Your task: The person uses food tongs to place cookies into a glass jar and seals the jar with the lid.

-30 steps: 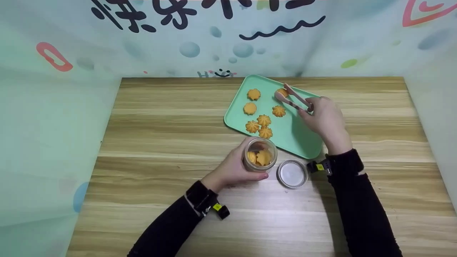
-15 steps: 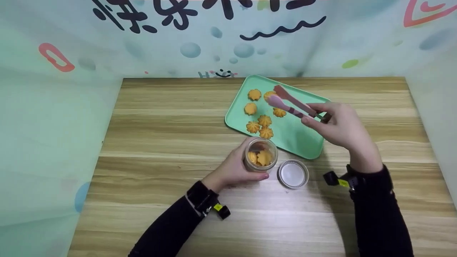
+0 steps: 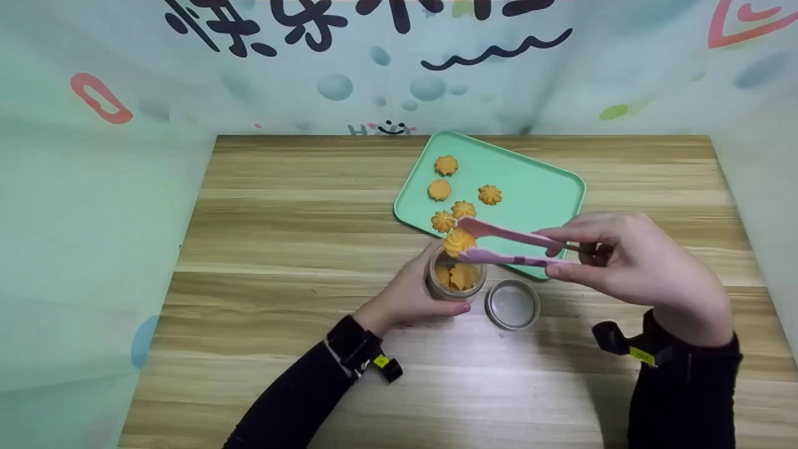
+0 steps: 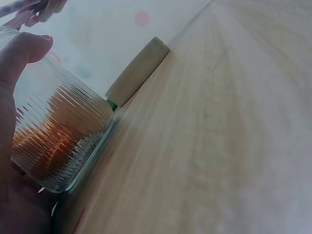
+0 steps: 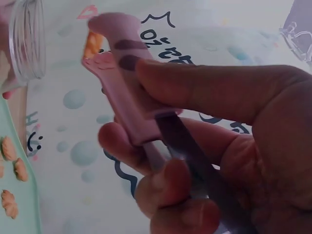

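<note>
While a ridged, flower-shaped cookie [image 3: 459,241] hangs pinched in pink silicone tongs [image 3: 508,247] over the ribbed glass jar [image 3: 456,274], right hand [image 3: 629,262] fingers squeeze the tongs — left hand [image 3: 408,296] fingers wrap the jar on the wood-grain worktop [image 3: 262,249], beside a mint tray [image 3: 536,187].

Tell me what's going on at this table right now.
A person is moving cookies from a green tray into a glass jar. The left hand grips the jar on the table. The right hand squeezes pink tongs, which pinch one cookie just above the jar's mouth. Some cookies are already inside, more lie on the tray, and the lid rests beside the jar.
</note>
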`<state>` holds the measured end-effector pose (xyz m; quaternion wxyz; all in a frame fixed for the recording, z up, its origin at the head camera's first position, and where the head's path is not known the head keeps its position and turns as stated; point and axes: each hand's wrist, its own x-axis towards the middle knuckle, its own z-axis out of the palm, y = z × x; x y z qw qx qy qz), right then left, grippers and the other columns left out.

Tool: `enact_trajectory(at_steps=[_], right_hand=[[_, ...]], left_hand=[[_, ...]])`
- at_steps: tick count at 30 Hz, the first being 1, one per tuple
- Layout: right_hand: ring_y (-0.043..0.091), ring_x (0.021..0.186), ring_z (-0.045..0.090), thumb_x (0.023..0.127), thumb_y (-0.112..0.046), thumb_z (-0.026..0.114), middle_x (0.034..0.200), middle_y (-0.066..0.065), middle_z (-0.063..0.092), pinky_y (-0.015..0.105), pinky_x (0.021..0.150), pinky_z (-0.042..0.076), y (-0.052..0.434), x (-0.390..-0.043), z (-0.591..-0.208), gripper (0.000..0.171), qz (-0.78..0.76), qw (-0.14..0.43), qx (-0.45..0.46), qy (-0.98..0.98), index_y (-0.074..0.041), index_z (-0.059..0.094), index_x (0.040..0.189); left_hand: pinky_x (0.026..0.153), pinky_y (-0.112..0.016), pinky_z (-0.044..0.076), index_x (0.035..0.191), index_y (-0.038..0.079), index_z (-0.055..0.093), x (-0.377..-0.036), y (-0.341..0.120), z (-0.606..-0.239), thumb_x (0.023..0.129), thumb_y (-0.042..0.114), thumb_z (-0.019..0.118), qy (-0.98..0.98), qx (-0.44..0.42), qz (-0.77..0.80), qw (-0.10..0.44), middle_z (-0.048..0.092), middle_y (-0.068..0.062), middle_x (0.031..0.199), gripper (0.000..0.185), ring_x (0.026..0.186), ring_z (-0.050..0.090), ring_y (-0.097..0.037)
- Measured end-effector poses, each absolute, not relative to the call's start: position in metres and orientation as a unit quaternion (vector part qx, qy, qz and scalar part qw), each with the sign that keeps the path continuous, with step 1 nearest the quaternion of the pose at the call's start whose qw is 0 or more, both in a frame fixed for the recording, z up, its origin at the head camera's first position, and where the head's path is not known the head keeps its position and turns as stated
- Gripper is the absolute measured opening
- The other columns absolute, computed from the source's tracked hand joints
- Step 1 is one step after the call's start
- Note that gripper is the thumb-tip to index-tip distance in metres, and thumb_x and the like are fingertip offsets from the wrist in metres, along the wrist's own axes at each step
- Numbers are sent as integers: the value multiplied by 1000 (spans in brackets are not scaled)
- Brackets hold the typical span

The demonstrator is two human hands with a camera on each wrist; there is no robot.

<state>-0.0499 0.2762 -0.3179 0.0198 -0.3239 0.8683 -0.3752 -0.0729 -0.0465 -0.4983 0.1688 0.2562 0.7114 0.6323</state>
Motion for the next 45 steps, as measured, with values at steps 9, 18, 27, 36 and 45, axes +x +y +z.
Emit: enact_trajectory(at_steps=[9,18,27,36,45], right_hand=[[0,63,54,85,-8,94,98,-13,74,16,53,47,275,-44,-319,41,-342,32,-360,868,-14,83,125],[-2,67,56,87,-12,94,103,-11,76,16,57,49,268,-41,-320,39,-316,35,-350,881,-13,83,125],[-5,63,56,90,-16,92,103,-13,76,16,57,50,268,-38,-319,39,-306,45,-346,886,-17,83,128],[-4,64,55,91,-18,91,102,-12,74,17,56,49,266,-37,-317,39,-304,46,-349,885,-16,82,128],[-2,68,57,93,-22,90,99,-12,74,20,55,51,265,-35,-317,34,-286,51,-338,895,-17,83,125]], left_hand=[[117,-40,51,154,30,49,-74,-46,-499,74,20,103,693,264,650,166,65,4,144,97,131,63,-18],[118,-40,50,153,34,50,-73,-45,-500,75,22,103,699,265,644,164,65,8,145,95,133,62,-17],[119,-40,49,152,33,51,-73,-45,-500,74,21,103,700,264,644,160,66,7,143,94,132,63,-17],[119,-41,48,151,33,51,-74,-45,-499,74,22,102,697,260,647,167,66,7,143,93,132,62,-17],[118,-42,50,152,35,52,-73,-45,-499,74,21,103,691,257,653,175,66,6,144,94,132,63,-19]])
